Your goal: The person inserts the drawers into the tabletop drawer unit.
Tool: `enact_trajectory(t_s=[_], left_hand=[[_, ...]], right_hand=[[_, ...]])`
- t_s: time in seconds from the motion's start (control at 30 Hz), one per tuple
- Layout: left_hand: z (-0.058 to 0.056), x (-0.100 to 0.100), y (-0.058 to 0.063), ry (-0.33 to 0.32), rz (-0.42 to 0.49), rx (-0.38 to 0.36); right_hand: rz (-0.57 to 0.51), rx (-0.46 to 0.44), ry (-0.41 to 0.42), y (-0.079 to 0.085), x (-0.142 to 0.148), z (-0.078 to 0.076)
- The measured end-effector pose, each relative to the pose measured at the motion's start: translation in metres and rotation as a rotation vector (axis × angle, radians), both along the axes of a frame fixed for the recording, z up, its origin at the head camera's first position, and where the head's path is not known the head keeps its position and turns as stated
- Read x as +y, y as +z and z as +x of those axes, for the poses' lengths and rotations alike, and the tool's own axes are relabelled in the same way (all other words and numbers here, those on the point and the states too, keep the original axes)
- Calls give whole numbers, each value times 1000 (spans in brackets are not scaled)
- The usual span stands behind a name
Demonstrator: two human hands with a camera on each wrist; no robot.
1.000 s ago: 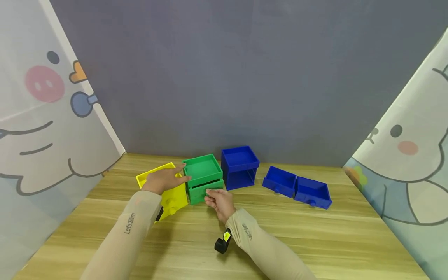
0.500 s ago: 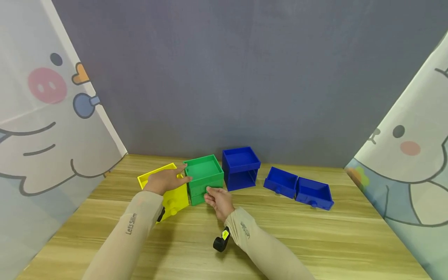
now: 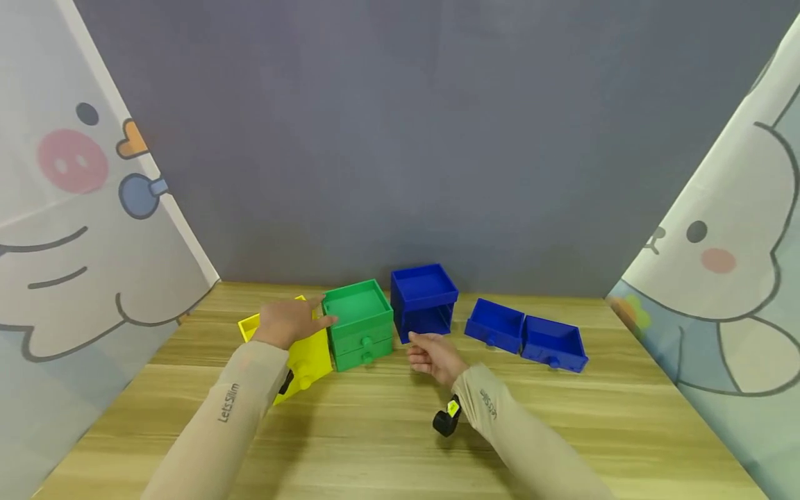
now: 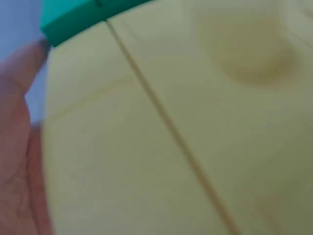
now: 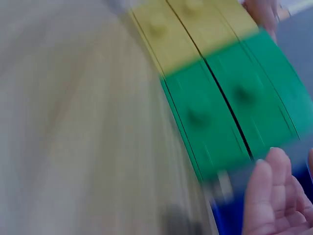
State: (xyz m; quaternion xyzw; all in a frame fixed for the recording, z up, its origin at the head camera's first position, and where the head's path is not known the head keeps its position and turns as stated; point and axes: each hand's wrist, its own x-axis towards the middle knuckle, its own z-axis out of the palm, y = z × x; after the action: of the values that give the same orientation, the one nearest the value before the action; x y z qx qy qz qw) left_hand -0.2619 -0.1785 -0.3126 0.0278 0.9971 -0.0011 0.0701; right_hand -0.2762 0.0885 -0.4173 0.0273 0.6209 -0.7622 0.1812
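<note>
My left hand [image 3: 284,323] lies over the yellow drawer cabinet [image 3: 317,353], thumb and forefinger reaching straight to the near-left rim of the green drawer cabinet [image 3: 359,305]. The left wrist view shows a fingertip right at the green edge, beside the yellow front [image 4: 112,147]. Both green drawers [image 5: 215,117] sit flush in their cabinet, round knobs facing out. In front of the blue cabinet [image 3: 425,288], my right hand [image 3: 437,357] hovers with loosely bent fingers and nothing in them. The blue cabinet stands without drawers, its front hollow.
Two blue drawers, a left one [image 3: 496,323] and a right one [image 3: 555,345], lie side by side on the wooden table [image 3: 362,437] to the right. A dark grey backdrop [image 3: 400,139] rises behind the cabinets, with printed cartoon panels at both sides.
The upper green drawer has slid fully into its cabinet under my right hand. My right hand has let go of its knob and moved right. The left hand has kept its place.
</note>
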Motion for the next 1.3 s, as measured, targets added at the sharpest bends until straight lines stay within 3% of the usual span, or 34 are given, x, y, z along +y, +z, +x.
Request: enact_trajectory(t_s=[0.13,0.3,0.5,0.73,0.87,1.03,1.3], left_hand=[[-8,14,5,-53,-1,160],[-25,45,8,-109,89,231],[-47,85,3,-100,147,201],[-64,97,-10,-49,194,202],[-69,100,-20,-40,120,198],[-73,100,-30,-13,42,183],[-76,108,-28,-50,31,149]], right_hand=[[88,-24,-63,4,44,-10],[121,-52,-102,4,93,-13],[69,-105,-182,0,129,-11],[1,-152,-294,-7,135,-12],[-10,-165,-310,-12,136,-13],[-7,-188,-262,-19,137,-16],[-28,-191,-284,-23,139,-20]])
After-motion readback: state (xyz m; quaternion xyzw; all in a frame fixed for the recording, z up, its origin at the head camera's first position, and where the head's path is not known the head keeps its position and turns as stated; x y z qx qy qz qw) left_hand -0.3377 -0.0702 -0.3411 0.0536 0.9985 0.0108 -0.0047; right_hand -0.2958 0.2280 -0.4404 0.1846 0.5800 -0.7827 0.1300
